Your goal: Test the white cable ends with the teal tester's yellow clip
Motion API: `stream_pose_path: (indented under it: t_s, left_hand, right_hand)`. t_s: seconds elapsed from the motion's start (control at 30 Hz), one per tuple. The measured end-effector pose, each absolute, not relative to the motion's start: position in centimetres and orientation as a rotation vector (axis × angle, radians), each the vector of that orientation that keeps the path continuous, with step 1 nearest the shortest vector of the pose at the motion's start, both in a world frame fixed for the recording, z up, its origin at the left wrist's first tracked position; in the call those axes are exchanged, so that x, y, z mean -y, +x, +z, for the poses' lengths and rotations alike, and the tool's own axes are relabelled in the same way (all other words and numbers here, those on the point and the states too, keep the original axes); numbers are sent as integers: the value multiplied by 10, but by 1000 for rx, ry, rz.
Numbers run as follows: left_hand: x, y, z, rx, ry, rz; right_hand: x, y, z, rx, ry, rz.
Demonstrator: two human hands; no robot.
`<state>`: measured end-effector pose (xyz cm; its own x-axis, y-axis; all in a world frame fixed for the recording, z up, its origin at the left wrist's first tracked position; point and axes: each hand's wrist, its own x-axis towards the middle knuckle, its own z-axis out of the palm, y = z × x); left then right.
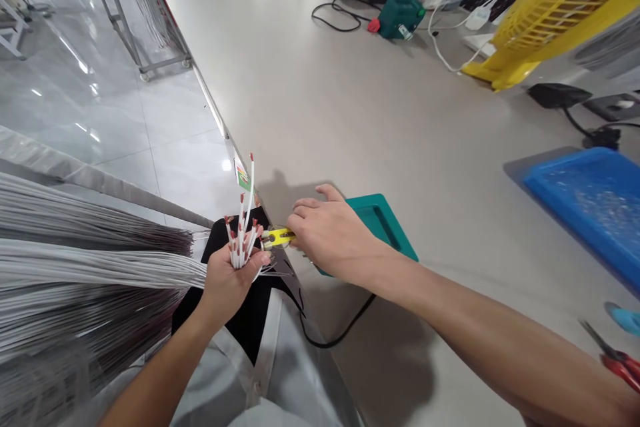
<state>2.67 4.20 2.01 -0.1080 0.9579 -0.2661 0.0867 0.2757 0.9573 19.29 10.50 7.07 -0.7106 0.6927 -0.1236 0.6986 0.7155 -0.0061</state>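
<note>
A bunch of white cables [241, 248] with reddish wire ends stands upright in my left hand [227, 280], whose fingers are wrapped round it. My right hand [330, 230] is closed on a small yellow wire stripper [278, 237]. The tool's left end reaches the fingertips of my left hand, beside the cable ends. Whether a cable sits inside it cannot be made out. Below my right hand a teal tray [395, 230] rests on the table, partly covered by that hand.
Long bundles of white and grey cables [100, 263] hang at the left. On the table [320, 100] are a blue tray [590, 193], a yellow fan [550, 20], a green device [400, 17] with a black cord, and red-handled scissors [620, 363]. A wheeled rack [120, 20] stands beyond.
</note>
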Motion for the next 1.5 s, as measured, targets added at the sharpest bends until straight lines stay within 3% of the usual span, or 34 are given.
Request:
stream_pose_path:
  t_s: [0.6,0.83,0.9,1.1,1.3,1.4,1.5]
  left_hand:
    - [-36,20,28,-1532,961,1033]
    - [-25,7,28,-1418,886,1092]
    - [-23,4,26,-1361,907,1093]
    - [-16,0,29,-1271,885,1086]
    - [-11,-3,33,-1292,909,1037]
    - [-11,-3,30,-1319,917,987]
    - [-13,-3,29,-1371,865,997]
  right_hand:
    - [-101,195,64,-2831,1194,-19]
    - [-80,189,68,-3231,1247,-167]
    - [-71,182,65,-3288,1270,-380]
    - [-58,159,47,-3203,1507,-1519]
    - [-55,147,39,-2810,1599,-2477]
    - [-58,154,44,-2663,1747,-2611]
    - [-62,162,53,-2858,1761,-2343]
